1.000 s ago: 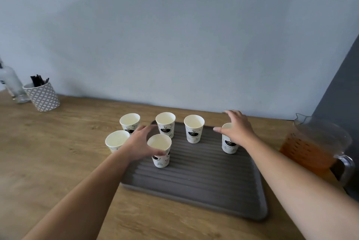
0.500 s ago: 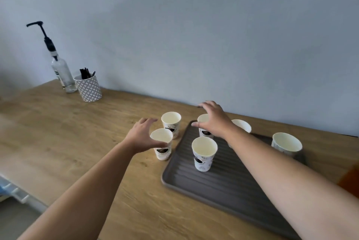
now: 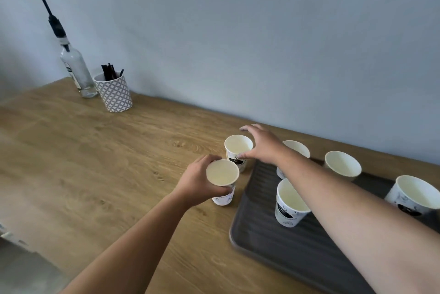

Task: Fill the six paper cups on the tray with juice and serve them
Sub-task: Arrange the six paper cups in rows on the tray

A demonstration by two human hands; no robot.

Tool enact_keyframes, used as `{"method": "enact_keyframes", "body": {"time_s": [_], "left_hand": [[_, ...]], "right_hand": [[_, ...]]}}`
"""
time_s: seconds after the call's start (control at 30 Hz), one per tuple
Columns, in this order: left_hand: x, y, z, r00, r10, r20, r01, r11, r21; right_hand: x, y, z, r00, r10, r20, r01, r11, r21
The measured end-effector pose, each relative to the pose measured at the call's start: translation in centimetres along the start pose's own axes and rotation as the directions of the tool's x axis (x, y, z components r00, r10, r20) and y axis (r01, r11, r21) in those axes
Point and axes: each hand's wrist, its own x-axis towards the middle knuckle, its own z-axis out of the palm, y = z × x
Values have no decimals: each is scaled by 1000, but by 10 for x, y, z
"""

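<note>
A: Where do the six cups stand?

B: Four stand on the grey ribbed tray (image 3: 273, 241): a near cup (image 3: 289, 203), a cup partly hidden behind my right forearm (image 3: 296, 148), a cup at the back (image 3: 342, 164) and a cup at the right edge of the view (image 3: 414, 196). Two stand off the tray on the wooden counter (image 3: 95, 162), just left of the tray's rim. All six look empty.

A: What is the left hand doing?

B: My left hand (image 3: 197, 183) is wrapped around the nearer off-tray cup (image 3: 222, 179), fingers curled on its wall below the rim, thumb at the front.

A: And the right?

B: My right hand (image 3: 263, 147) reaches across the tray's corner to the farther off-tray cup (image 3: 238, 150). The thumb touches its near side; the fingers are spread over the far side. I cannot tell whether they have closed on it.

A: Anything else on the counter?

B: At the far left, against the wall, stands a glass pump bottle (image 3: 76, 72), touching a patterned holder (image 3: 114, 93) of dark sticks.
</note>
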Motion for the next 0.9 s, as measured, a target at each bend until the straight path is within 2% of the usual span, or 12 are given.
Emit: {"method": "enact_keyframes", "body": {"time_s": [0.17,0.3,0.57,0.9], "left_hand": [[7,-13,-20,999,-30,-19,30,999,-21],[9,-21,-26,999,-41,-22,41,999,-11],[22,-15,-47,999,-15,-35,16,999,31],[18,81,-61,986,150,-78,-147,988,45]], "right_hand": [[16,-9,18,998,25,65,-25,1000,-7],[20,-12,26,999,28,45,-27,1000,-8],[13,-24,-4,996,-4,-94,8,999,42],[-71,-17,-105,952,3,-305,13,999,49]]}}
